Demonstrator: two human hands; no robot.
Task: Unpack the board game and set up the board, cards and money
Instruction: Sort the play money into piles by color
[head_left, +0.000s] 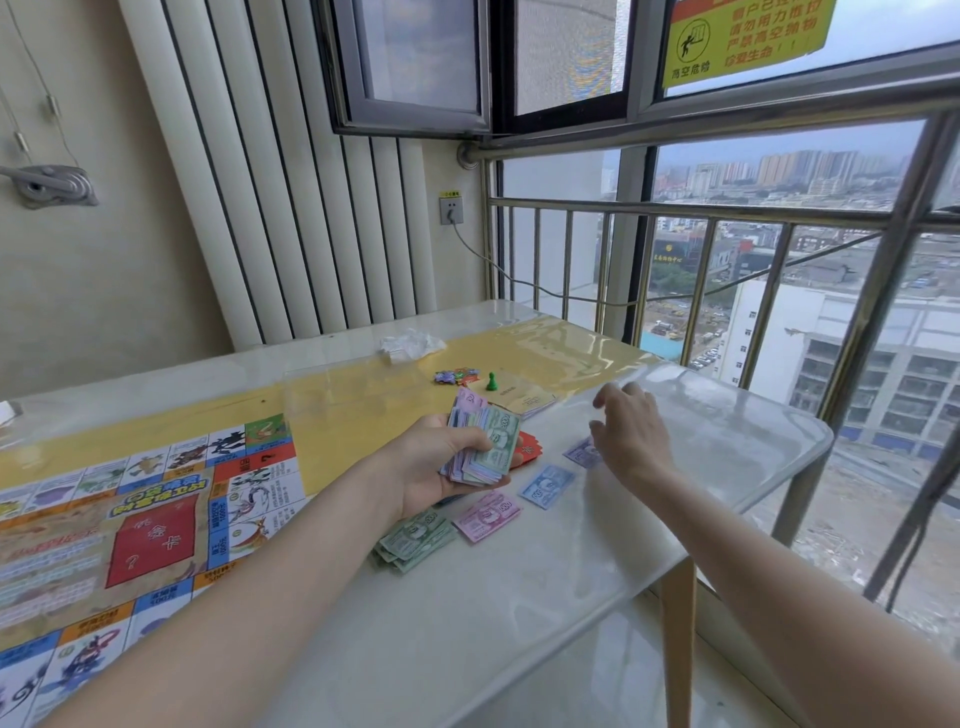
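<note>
The game board lies unfolded on the left of the table. My left hand grips a thick stack of play money, thumb across the top green note. My right hand hovers with relaxed fingers just over a purple note on the table; whether it touches the note is unclear. On the table lie sorted notes: a green pile, a pink pile and a blue note. A red card stack peeks out behind my left hand.
A green pawn stands by a yellow card pile and some colourful small pieces. A crumpled plastic wrapper lies further back. The table's rounded right edge borders a metal railing and window.
</note>
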